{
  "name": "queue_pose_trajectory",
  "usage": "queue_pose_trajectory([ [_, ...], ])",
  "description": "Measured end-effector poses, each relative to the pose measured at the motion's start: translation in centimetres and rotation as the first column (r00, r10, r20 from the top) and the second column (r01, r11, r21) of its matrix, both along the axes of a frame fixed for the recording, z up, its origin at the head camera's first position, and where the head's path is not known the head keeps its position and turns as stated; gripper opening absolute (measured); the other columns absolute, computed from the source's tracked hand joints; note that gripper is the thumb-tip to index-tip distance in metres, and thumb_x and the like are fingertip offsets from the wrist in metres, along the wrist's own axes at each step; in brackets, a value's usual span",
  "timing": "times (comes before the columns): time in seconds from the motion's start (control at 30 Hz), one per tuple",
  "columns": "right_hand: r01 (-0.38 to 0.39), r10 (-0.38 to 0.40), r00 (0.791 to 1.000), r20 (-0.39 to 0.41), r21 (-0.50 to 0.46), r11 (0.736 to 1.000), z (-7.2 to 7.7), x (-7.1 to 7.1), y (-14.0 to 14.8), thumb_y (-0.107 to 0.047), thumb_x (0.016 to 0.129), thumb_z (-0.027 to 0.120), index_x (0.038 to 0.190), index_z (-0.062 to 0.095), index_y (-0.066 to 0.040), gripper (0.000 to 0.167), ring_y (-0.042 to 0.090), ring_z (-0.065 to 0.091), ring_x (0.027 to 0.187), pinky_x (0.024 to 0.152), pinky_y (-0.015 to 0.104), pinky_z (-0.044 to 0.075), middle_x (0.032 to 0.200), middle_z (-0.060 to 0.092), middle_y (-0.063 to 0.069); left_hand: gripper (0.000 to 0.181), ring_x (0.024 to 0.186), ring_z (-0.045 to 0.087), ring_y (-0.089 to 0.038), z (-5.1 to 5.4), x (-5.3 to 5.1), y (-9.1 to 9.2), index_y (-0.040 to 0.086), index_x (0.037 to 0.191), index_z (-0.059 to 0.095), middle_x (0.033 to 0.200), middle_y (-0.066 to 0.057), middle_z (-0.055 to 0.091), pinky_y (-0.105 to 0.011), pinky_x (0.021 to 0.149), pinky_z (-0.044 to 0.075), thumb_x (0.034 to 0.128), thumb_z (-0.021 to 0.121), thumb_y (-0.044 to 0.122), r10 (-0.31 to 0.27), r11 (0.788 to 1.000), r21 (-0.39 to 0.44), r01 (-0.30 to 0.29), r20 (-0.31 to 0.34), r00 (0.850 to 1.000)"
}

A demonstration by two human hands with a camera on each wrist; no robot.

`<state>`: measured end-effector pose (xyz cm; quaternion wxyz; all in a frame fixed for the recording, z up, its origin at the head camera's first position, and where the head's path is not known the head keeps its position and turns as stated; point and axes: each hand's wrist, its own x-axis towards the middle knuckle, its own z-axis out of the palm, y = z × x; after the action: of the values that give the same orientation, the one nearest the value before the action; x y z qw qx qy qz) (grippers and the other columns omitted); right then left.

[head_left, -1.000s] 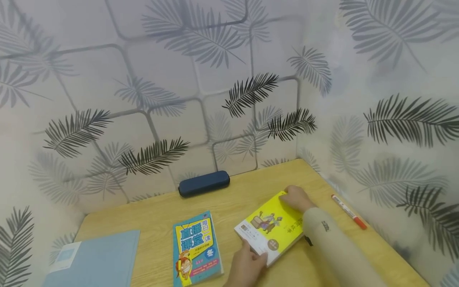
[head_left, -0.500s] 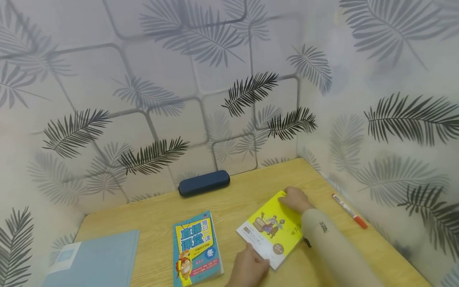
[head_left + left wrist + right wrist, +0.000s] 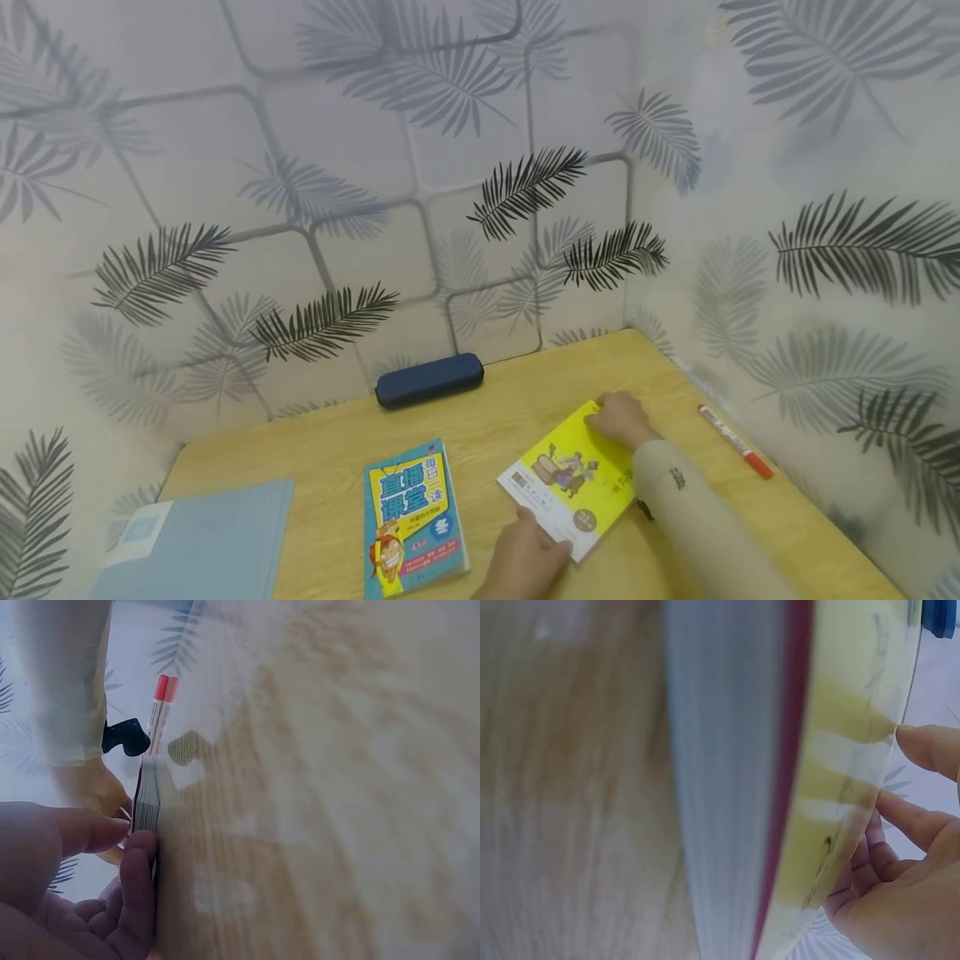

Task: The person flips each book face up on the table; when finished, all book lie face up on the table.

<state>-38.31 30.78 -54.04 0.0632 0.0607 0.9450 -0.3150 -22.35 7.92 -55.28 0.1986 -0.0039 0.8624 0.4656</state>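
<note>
A yellow and white picture-cover book (image 3: 562,492) lies at an angle on the right part of the wooden table. My left hand (image 3: 527,557) pinches its near left edge; in the left wrist view, thumb and index finger meet at the end of the page block (image 3: 149,801). At the far right corner my right hand (image 3: 621,419) grips the edge of the book. Close up in the right wrist view are the white pages and dark red inner edge of the book (image 3: 731,780), with the right hand's fingers (image 3: 922,817) at the cover's far side.
A teal book (image 3: 412,521) lies left of the yellow one. Farther left is a pale blue folder (image 3: 202,542). A navy case (image 3: 430,380) stands by the back wall, and a red-capped marker (image 3: 735,442) lies near the right table edge.
The yellow book's near corner has shifted slightly right, along with my left hand. Less of its page edge shows in the head view. My right hand has barely moved.
</note>
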Motion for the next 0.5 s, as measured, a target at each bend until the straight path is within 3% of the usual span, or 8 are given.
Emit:
queue_pose_trajectory([
  [0.23,0.001,-0.001,1.0,0.008,0.023,1.0,0.3,0.6,0.1,-0.026,0.097,0.061,0.142,0.054,0.007,0.056,0.047,0.048,0.125,0.111,0.064,0.034,0.139,0.05,0.031,0.096,0.05,0.049,-0.015,0.3,0.1,-0.2,-0.018,0.152,0.024,0.068,-0.007,0.061,-0.027,0.048,0.042,0.0892,0.079,0.031,-0.018,0.999,0.034,0.017,0.022,1.0],
  [0.3,0.009,-0.009,1.0,0.014,0.032,0.999,0.3,0.7,0.1,-0.027,0.098,0.061,0.143,0.053,0.006,0.056,0.047,0.047,0.126,0.111,0.064,0.034,0.139,0.048,0.03,0.078,0.051,0.05,-0.014,0.4,0.2,-0.5,-0.014,0.146,0.041,0.069,-0.007,0.062,-0.026,0.048,0.042,0.0909,0.077,0.029,-0.037,0.997,0.07,0.035,0.028,0.999],
  [0.37,0.007,-0.007,1.0,0.005,0.053,0.999,0.2,0.7,0.0,-0.028,0.099,0.06,0.144,0.053,0.005,0.056,0.047,0.047,0.125,0.11,0.065,0.034,0.138,0.048,0.03,0.05,0.053,0.051,-0.014,0.5,0.3,-0.8,-0.006,0.129,0.059,0.069,-0.006,0.063,-0.026,0.05,0.042,0.0943,0.073,0.027,-0.059,0.993,0.106,0.056,0.025,0.998],
  [0.47,0.0,0.001,1.0,-0.018,0.091,0.996,0.1,0.8,-0.1,-0.029,0.101,0.059,0.145,0.05,0.004,0.055,0.048,0.046,0.127,0.11,0.065,0.034,0.139,0.048,0.031,0.017,0.061,0.058,-0.016,0.6,0.3,-1.4,0.007,0.102,0.061,0.074,-0.006,0.065,-0.028,0.055,0.048,0.1006,0.065,0.024,-0.062,0.985,0.165,0.054,0.046,0.997],
  [0.5,0.001,0.002,1.0,-0.03,0.106,0.994,0.0,0.8,-0.1,-0.029,0.102,0.058,0.145,0.049,0.005,0.055,0.049,0.045,0.128,0.11,0.066,0.034,0.139,0.048,0.031,0.015,0.062,0.06,-0.017,0.6,0.3,-1.6,0.007,0.102,0.06,0.076,-0.006,0.065,-0.028,0.056,0.05,0.1022,0.062,0.022,-0.053,0.984,0.175,0.043,0.054,0.997],
])
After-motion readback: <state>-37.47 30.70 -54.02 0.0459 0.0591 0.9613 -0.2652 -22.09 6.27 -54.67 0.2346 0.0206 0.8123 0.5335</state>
